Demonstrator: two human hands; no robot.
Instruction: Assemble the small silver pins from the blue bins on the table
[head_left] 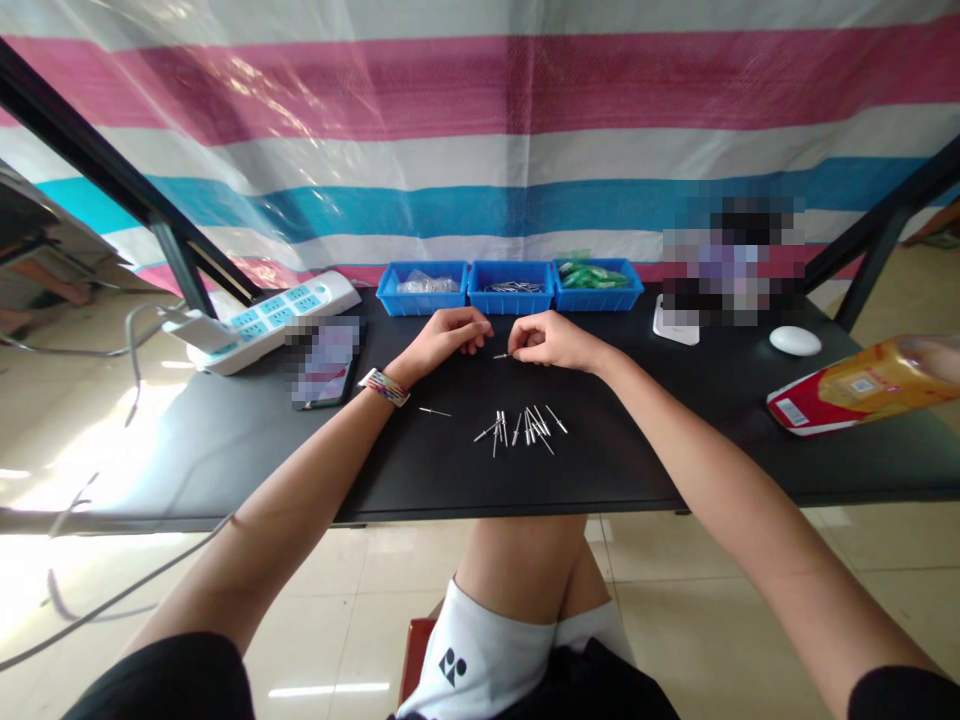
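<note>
My right hand [551,340] pinches a small silver blind rivet [501,356], whose thin end sticks out to the left, just above the black tabletop. Close by on the left is my left hand [452,335], its fingers curled in and thumb against them; whatever may be between the fingertips is too small to make out. Below both hands lies a loose pile of several silver rivets [529,425]. One more rivet [435,411] lies apart, to the left of the pile.
Behind my hands stand three blue bins: one with clear plastic bags [427,284], one with metal pieces [514,287], one with green packets [592,275]. A power strip [274,320] and phone [328,362] lie left. Rightward are a white mouse [795,341] and a red-yellow package [862,385].
</note>
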